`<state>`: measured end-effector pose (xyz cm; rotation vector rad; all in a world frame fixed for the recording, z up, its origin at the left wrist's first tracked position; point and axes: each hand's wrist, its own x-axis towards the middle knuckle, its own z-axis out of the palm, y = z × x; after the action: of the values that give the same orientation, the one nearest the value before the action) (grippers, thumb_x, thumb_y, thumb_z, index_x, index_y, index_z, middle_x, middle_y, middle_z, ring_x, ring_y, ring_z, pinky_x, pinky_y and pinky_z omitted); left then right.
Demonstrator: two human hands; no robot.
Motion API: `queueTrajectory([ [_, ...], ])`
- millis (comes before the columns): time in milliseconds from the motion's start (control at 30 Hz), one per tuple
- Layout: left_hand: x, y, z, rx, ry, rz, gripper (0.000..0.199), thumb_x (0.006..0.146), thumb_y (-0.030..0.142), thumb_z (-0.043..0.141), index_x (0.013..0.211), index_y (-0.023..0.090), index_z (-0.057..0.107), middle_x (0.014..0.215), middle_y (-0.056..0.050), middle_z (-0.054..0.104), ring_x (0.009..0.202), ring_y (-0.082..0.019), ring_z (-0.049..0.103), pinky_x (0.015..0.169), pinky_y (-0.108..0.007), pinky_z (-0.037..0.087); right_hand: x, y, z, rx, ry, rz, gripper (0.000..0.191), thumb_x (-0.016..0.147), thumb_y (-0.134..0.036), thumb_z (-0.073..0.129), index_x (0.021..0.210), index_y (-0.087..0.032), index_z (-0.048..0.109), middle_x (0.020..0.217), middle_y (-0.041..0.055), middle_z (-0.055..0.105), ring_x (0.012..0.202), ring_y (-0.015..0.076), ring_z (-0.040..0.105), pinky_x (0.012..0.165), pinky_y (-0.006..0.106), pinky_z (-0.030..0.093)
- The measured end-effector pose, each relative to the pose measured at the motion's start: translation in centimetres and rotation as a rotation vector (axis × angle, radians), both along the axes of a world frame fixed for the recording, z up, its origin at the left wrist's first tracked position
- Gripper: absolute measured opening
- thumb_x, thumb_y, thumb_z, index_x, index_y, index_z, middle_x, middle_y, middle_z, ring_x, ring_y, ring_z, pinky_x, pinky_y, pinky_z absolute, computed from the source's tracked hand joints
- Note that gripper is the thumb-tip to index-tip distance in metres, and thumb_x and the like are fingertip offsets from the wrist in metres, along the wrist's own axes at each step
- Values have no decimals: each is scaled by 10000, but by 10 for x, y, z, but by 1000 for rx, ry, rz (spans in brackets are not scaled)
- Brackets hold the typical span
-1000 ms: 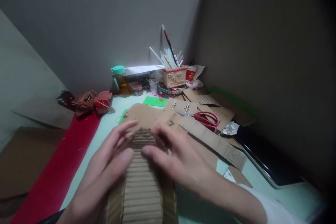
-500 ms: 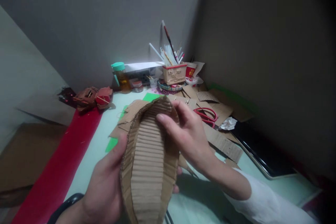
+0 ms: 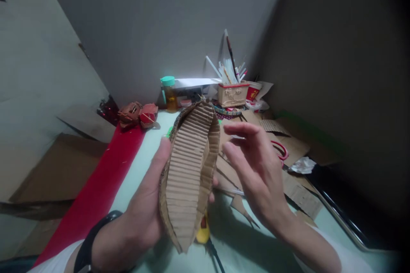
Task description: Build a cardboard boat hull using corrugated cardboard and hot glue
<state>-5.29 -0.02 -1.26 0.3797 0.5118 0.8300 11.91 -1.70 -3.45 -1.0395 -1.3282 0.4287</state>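
Cluttered desk is lying beneath; left hand (image 3: 141, 217) is clasping the hull (image 3: 188, 170) upright, thumb along its left edge. Right hand (image 3: 256, 166), fingers spread, is hovering just right of it. Squeezing could crush the flutes.

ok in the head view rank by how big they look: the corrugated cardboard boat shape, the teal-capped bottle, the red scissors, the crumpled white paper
1. cardboard boat shape, largest, though held close to the camera by the left hand.
2. teal-capped bottle.
3. red scissors and crumpled white paper: unsure, the right hand hides part of the scissors.
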Motion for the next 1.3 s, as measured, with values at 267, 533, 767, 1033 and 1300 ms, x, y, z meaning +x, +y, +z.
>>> queueTrajectory([
  [267,-6,10,-2,-2,4,58,501,980,544,518,936,138,808,812,-86,820,805,-226,786,797,-324,640,-17,-19,-2,478,-708,161,139,945,-213,681,1040,-111,674,1016,87,733,975,212,657,865,373,510],
  [533,-9,10,-1,-38,94,110,451,907,555,638,973,133,784,765,-97,804,889,-303,783,881,-440,621,-28,-20,-7,472,-730,209,85,966,-120,639,996,-135,717,945,36,775,864,168,674,775,352,473],
  [767,-2,10,1,-42,83,126,443,968,526,554,1084,154,765,932,-85,819,974,-273,764,946,-416,593,-18,-21,5,374,-836,292,226,1051,-341,559,951,-224,724,956,72,748,866,191,648,803,372,514],
  [1033,1,10,-1,-51,184,150,433,976,484,569,1162,134,744,946,-104,818,862,-251,779,842,-382,627,-28,-17,-12,452,-914,211,226,1018,-407,597,921,-241,717,924,76,745,811,208,662,839,424,570],
  [1300,4,9,0,-70,303,192,394,990,451,560,1144,144,753,751,-67,806,657,-209,772,705,-339,646,-40,-10,-26,731,-833,22,354,965,8,444,773,-109,717,763,50,763,642,141,666,726,318,561],
])
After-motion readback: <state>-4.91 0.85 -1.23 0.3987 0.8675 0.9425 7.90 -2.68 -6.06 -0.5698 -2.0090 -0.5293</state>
